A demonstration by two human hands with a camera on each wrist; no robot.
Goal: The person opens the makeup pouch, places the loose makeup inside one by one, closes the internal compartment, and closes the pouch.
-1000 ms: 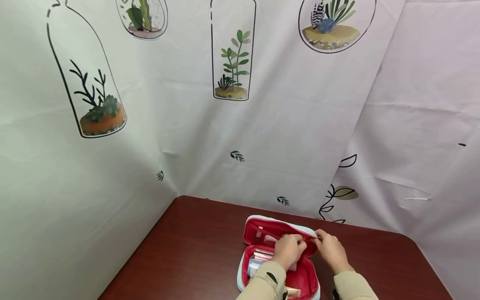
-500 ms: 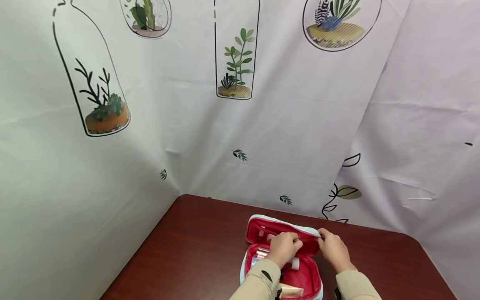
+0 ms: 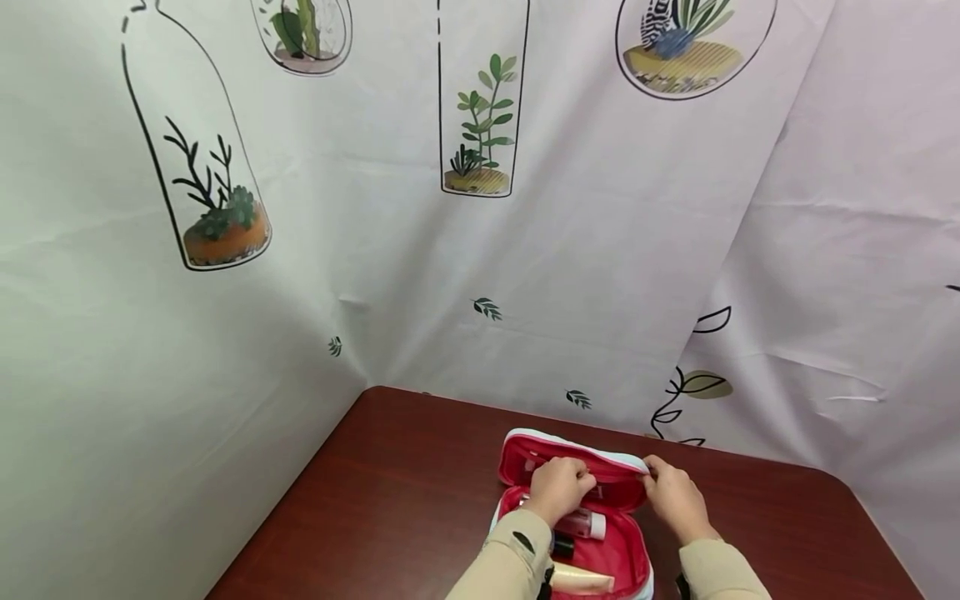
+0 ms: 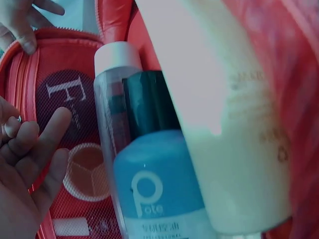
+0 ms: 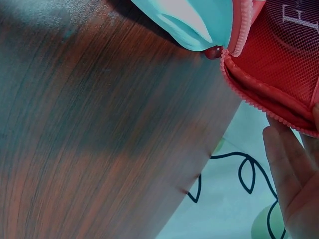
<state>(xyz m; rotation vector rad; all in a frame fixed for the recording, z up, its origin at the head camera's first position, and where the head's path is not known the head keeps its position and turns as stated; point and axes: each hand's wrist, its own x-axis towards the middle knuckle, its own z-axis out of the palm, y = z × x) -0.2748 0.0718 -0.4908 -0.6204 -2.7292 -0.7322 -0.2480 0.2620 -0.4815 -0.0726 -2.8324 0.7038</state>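
Observation:
An open cosmetic bag (image 3: pixel 626 554) with red lining stands on the table, its lid (image 3: pixel 551 442) raised. My left hand (image 3: pixel 557 487) reaches into the lid and pinches a small zip pull (image 4: pixel 20 119) on the mesh pocket (image 4: pixel 52 201). Behind the mesh lie a dark round item marked F (image 4: pixel 55 92), a three-pan compact (image 4: pixel 87 172) and a white-ended tube (image 4: pixel 75 227). My right hand (image 3: pixel 678 500) grips the lid's right corner. In the base lie a white-capped clear bottle (image 3: pixel 585 523), a blue bottle (image 4: pixel 159 184) with a dark cap and a cream tube (image 3: pixel 581 581).
The dark wooden table (image 3: pixel 405 467) extends on both sides of the bag. Close behind its far edge hangs a white cloth (image 3: pixel 570 275) printed with plants, and another stretch of cloth runs along the left.
My left hand has slid left along the lid's pocket, uncovering the clear bottle and the dark cap in the base. My right hand keeps holding the lid's corner. The head view has shifted slightly.

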